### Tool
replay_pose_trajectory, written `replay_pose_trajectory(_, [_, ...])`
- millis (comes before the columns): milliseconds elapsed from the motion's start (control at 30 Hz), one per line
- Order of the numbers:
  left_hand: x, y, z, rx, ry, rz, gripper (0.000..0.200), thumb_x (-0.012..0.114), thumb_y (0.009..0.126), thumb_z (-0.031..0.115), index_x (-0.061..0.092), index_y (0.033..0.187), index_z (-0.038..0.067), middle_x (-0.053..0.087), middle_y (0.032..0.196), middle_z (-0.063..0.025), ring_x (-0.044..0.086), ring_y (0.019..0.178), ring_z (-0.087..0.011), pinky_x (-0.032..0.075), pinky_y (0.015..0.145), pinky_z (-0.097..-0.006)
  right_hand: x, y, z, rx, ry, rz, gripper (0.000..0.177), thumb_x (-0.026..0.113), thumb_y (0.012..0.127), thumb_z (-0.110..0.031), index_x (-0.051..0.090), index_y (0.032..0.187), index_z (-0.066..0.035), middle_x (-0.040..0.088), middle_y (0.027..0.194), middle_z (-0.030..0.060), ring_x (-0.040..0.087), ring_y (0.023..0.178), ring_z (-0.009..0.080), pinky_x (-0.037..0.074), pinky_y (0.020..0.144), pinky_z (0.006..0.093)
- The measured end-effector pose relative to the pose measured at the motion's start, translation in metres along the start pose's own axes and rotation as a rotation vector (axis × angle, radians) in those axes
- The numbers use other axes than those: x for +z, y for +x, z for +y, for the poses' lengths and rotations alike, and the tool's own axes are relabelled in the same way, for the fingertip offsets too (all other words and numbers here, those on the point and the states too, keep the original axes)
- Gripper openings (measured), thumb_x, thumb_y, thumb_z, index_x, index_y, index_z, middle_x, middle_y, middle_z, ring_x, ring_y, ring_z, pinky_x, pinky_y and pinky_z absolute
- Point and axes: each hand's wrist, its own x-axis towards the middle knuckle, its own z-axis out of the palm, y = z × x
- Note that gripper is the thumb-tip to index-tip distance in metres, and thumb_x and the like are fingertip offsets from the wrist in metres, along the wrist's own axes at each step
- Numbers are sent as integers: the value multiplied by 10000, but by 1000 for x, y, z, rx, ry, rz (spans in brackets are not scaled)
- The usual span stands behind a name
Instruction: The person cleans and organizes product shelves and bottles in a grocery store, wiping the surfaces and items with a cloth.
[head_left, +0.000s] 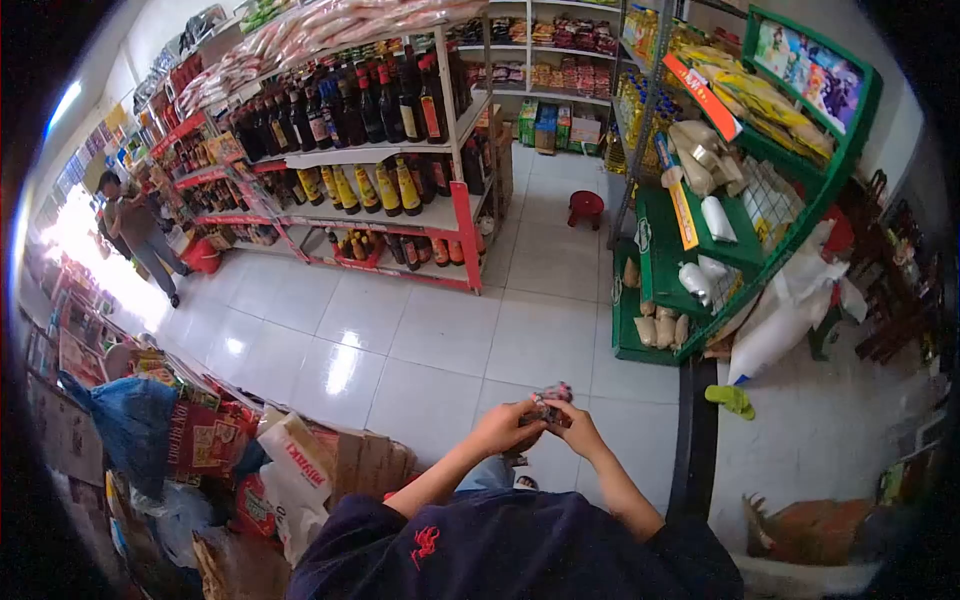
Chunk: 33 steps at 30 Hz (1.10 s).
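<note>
In front of my body, low in the head view, my left hand [510, 425] and my right hand [579, 428] meet around a small dark-and-pink patterned item [551, 394]. Fingers of both hands are closed on it, and part of it sticks out past the fingertips. Its kind is too small and blurred to make out. Below my hands the white tiled floor [425, 385] and part of my footwear show.
A shelf of dark sauce bottles [385, 105] stands ahead on the left. To the right is a green display rack [660, 245] with bagged goods. A red stool [586, 208] sits in the aisle. Cartons [365, 465] and bags crowd the near left. A person [145, 235] stands far left.
</note>
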Motion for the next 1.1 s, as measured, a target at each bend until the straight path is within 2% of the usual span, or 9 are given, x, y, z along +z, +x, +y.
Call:
replay_pose_trajectory(167, [-2, 77, -32, -56, -12, -59, 266, 612, 759, 273, 535, 883, 51, 585, 743, -161, 581, 684, -315, 444, 595, -373, -39, 69, 20, 19, 6, -88, 333, 595, 739, -10, 560, 1063, -75, 531, 626, -5, 484, 554, 73, 404, 516, 227])
replay_pose_trajectory(367, [-40, 199, -84, -63, -12, 79, 305, 584, 762, 312, 530, 893, 42, 588, 779, -169, 567, 723, -334, 441, 624, -396, -88, 199, 23, -61, -212, 6, 205, 589, 739, -72, 598, 942, -48, 541, 587, 75, 507, 529, 104, 408, 510, 254])
replay_pose_trajectory(600, [-113, 362, -90, -79, -14, 111, 296, 577, 771, 335, 550, 903, 71, 588, 696, -137, 570, 638, -297, 432, 568, -372, -160, 358, 11, -190, -184, 331, 203, 540, 748, -55, 568, 948, -73, 588, 687, 124, 598, 599, 226, 443, 535, 299])
replay_pose_trajectory(700, [-133, 412, -98, -69, -3, 65, 304, 569, 771, 355, 556, 902, 81, 585, 666, -121, 560, 602, -290, 410, 524, -379, -186, 406, 9, -250, -310, 453, 197, 511, 746, 11, 573, 931, -19, 600, 655, 97, 588, 579, 159, 451, 536, 263])
replay_pose_trajectory(767, [-136, 446, -105, -56, -79, 42, 246, 611, 764, 277, 568, 880, 65, 545, 610, -108, 515, 526, -198, 402, 508, -319, -202, 435, 18, -230, -198, 459, 200, 510, 746, 23, 568, 934, -13, 613, 758, 116, 599, 678, 179, 455, 607, 268])
replay_pose_trajectory(833, [-129, 486, -111, -22, -79, 87, 237, 611, 769, 253, 564, 871, 45, 544, 616, -97, 497, 533, -146, 399, 510, -298, -222, 465, 26, -315, -231, 533, 232, 505, 743, 2, 565, 966, -25, 593, 929, 134, 574, 844, 279, 450, 688, 318])
replay_pose_trajectory(967, [-117, 582, -104, -25, -236, 29, 268, 596, 784, 254, 544, 911, 23, 555, 675, -104, 530, 615, -168, 416, 576, -307, -274, 534, 39, -391, -330, 581, 247, 517, 754, 47, 560, 985, -30, 572, 929, 101, 551, 804, 202, 439, 690, 297])
replay_pose_trajectory(1033, [-127, 630, -94, 165, -72, 40, 276, 584, 793, 252, 528, 938, 25, 562, 705, -127, 542, 632, -202, 419, 591, -315, -304, 574, 47, -339, -272, 486, 270, 517, 770, 35, 553, 1024, -51, 550, 964, 92, 534, 804, 193, 435, 672, 288])
replay_pose_trajectory(1100, [-143, 669, -88, 143, -107, 5, 257, 563, 806, 243, 518, 938, 27, 560, 710, -145, 548, 648, -238, 421, 600, -327, -326, 607, 47, -176, -9, 266, 312, 566, 730, 58, 545, 1020, -55, 537, 996, 80, 554, 865, 215, 451, 713, 303])
